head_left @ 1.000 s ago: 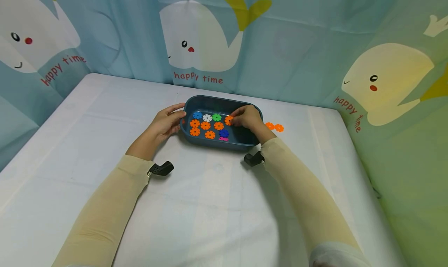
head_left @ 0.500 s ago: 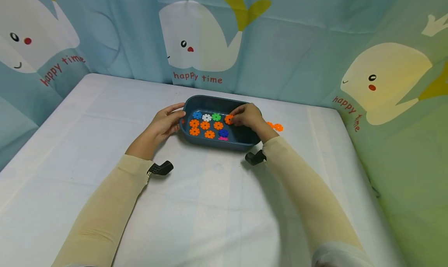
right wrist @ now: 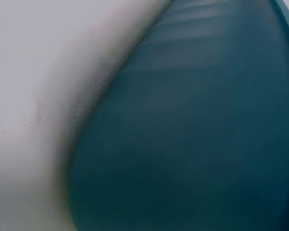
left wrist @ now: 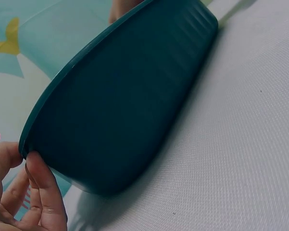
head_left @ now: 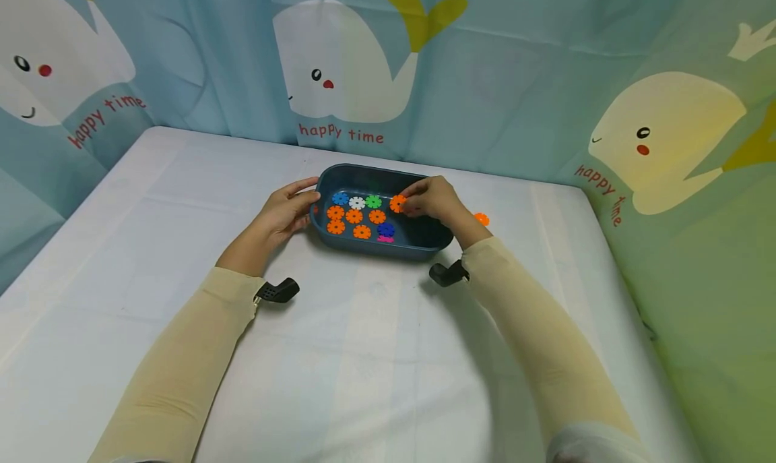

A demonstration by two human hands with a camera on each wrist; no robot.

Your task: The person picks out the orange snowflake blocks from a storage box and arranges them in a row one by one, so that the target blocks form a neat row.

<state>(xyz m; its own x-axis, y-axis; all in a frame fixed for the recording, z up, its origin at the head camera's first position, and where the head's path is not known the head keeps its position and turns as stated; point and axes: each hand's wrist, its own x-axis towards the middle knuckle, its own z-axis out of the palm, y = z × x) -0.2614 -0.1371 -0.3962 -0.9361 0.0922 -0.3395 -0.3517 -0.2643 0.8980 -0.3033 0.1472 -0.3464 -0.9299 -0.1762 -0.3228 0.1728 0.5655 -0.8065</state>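
Note:
A dark teal plastic basin (head_left: pixel 388 252) stands on the white table, seen in the head view. My left hand (head_left: pixel 283 213) holds its left end; in the left wrist view the thumb and fingers (left wrist: pixel 43 178) pinch the rim. Over the basin's right half, my right hand (head_left: pixel 438 200) pinches an orange snowflake disc (head_left: pixel 397 203). Inside lie a blue disc (head_left: pixel 340 199), a white disc (head_left: pixel 357 203), a green disc (head_left: pixel 372 201), several orange discs (head_left: pixel 354 216), a dark blue disc (head_left: pixel 385 229) and a pink piece (head_left: pixel 385 238). The right wrist view shows only the basin's outer wall (right wrist: pixel 182 120) and tablecloth.
Just right of the basin, an orange disc (head_left: pixel 481 218) lies on the table, partly hidden by my right forearm. A whale-print curtain (head_left: pixel 503 99) hangs along the back and right edges of the white table (head_left: pixel 339 355).
My right hand has risen slightly and shifted a little right with the orange disc in its fingers. Its forearm now covers more of the discs on the table. The left hand keeps its place.

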